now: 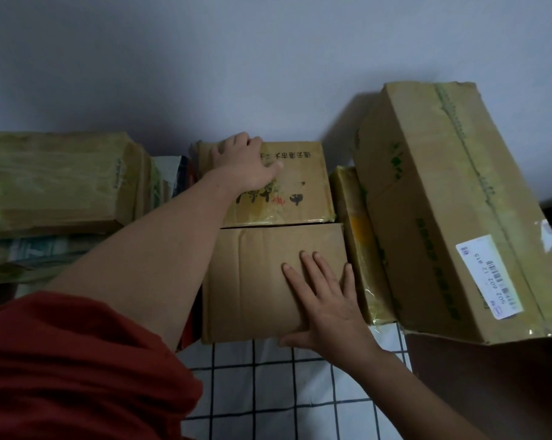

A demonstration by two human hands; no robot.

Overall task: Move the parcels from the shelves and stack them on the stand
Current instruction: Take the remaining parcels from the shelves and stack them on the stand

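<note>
Cardboard is filling the middle of the view: we are looking down on a printed parcel point(287, 185) sitting close to the grey wall point(236, 58). A white checked cloth point(268, 392) is showing in front of it. Our left grip point(242, 163) is reaching across its top to the far left corner, with the fingers curling over the back edge, so their tips are hiding from us. Our right grip point(325, 300) is lying flat, fingers straight and apart, against the plain panel point(252, 281) below the printed top, with the thumb running along its bottom edge. We are not managing to tell whether that panel is the same parcel's front or a second box. The print is blurring. A narrow taped parcel point(360, 242) is sitting just to the right, half hidden by a large labelled parcel point(443, 201). The label's text is too small to read. On the left, another parcel point(52, 182) is running out of frame, and our red sleeve point(77, 369) is covering the lower left corner.
</note>
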